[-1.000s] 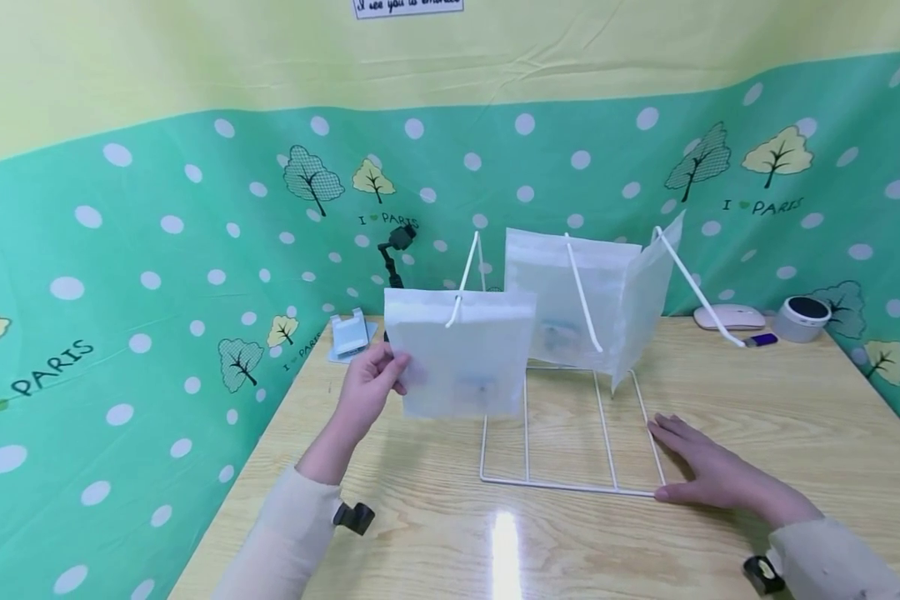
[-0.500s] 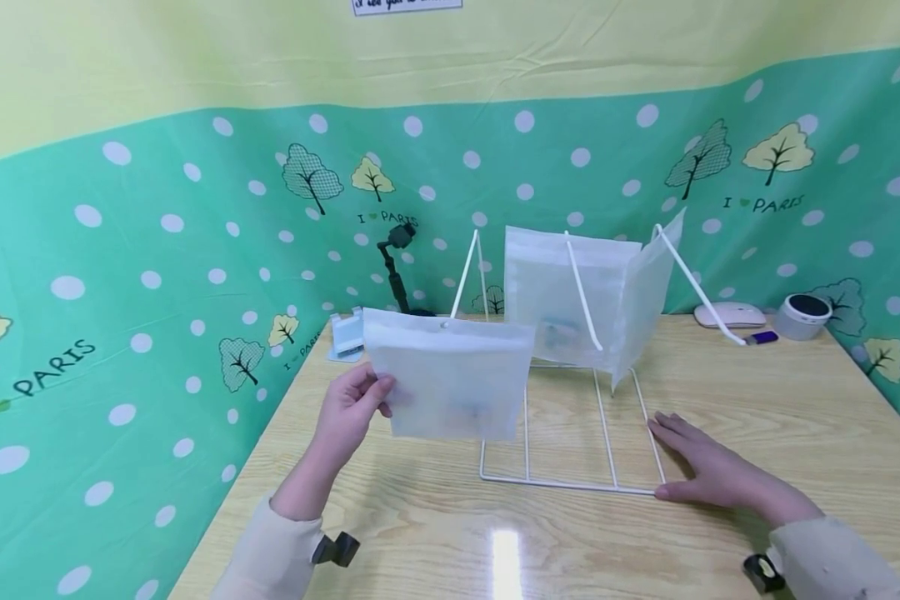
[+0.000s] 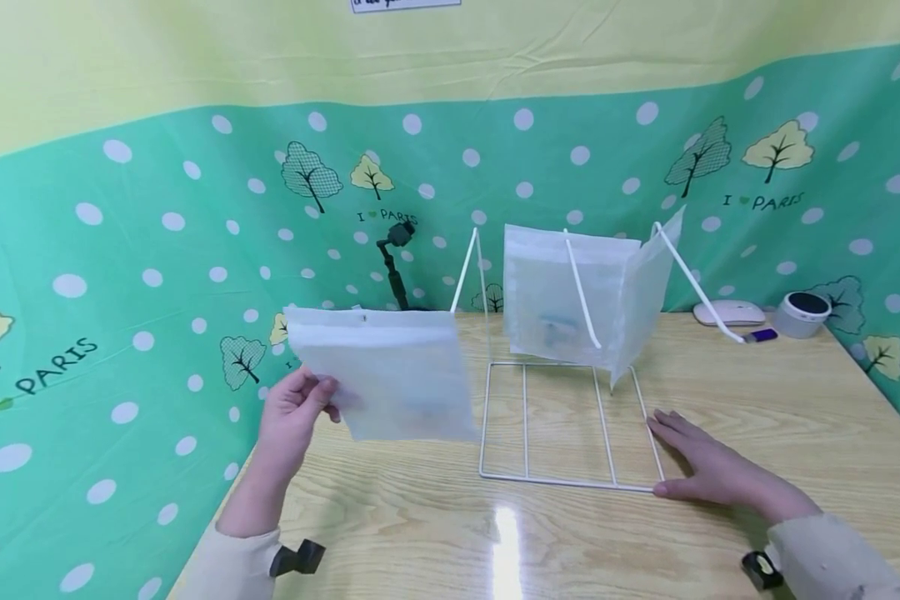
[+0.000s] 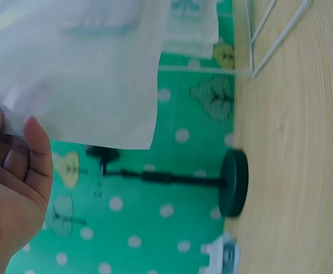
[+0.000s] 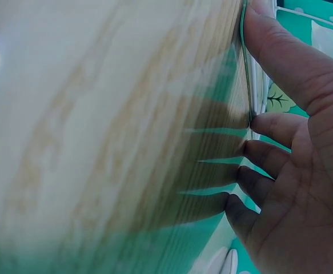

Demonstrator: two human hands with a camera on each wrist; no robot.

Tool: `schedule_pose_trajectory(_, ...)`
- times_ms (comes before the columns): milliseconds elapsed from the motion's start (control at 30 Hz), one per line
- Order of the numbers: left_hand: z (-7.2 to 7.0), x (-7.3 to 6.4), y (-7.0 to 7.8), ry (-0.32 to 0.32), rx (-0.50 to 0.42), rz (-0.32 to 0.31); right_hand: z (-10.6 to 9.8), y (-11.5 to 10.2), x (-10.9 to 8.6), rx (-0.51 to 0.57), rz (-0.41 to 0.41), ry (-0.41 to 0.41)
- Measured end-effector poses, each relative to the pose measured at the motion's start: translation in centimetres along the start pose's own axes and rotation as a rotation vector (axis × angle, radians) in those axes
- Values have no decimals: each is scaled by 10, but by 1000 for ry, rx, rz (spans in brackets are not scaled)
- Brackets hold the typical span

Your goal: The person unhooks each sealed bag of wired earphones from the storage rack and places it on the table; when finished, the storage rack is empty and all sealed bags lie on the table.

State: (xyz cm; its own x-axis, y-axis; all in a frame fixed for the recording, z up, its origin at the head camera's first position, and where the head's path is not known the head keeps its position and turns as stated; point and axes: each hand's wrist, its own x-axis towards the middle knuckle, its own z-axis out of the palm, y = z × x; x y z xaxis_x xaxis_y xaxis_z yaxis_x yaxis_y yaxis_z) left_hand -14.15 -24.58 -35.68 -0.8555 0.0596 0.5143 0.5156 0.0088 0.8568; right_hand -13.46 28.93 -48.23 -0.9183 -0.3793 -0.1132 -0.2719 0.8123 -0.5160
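My left hand (image 3: 288, 421) pinches a translucent frosted bag (image 3: 397, 375) by its left edge and holds it above the table. The bag has a small hole near its top edge. Faint contents show through it, too blurred to name. Just right of it stands a white wire rack (image 3: 570, 482) with slanting prongs. The left prong (image 3: 463, 271) is bare in its visible upper part. One frosted bag (image 3: 540, 283) hangs at the middle prong, and another bag (image 3: 645, 300) hangs turned sideways at the right one. My right hand (image 3: 708, 471) rests by the rack's front right corner, fingertips touching the base wire.
A black stand with a jointed arm (image 3: 392, 271) is at the back left, near a pale blue holder (image 4: 226, 257). At the back right are a white mouse (image 3: 729, 313), a purple-ended stick (image 3: 761, 336) and a white cylinder with a dark top (image 3: 798, 321).
The bag in my left hand has come off the rack's left prong, dropping slightly and then moving left. My right hand has stayed at the rack's corner.
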Motion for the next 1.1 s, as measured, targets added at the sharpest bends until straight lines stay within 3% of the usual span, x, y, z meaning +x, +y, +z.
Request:
schedule_pose_trajectory(167,-21,-7,-5,32,-15,-1,-1,-1,0,-2,0,-1)
schedule_pose_trajectory(367,-31,-19,-23,49,76,-94,-2,1,-1,-3,-15,2)
schedule_pose_trajectory(600,-29,-24,-58,-18,236,-294,-2,1,0,18,-19,0)
schedule_pose_trajectory(833,-22,-13,-91,4,258,-549,0,0,0,21,-9,-5)
schedule_pose_trajectory(1100,-13,4,-119,-69,387,-668,1,0,1,27,6,-9)
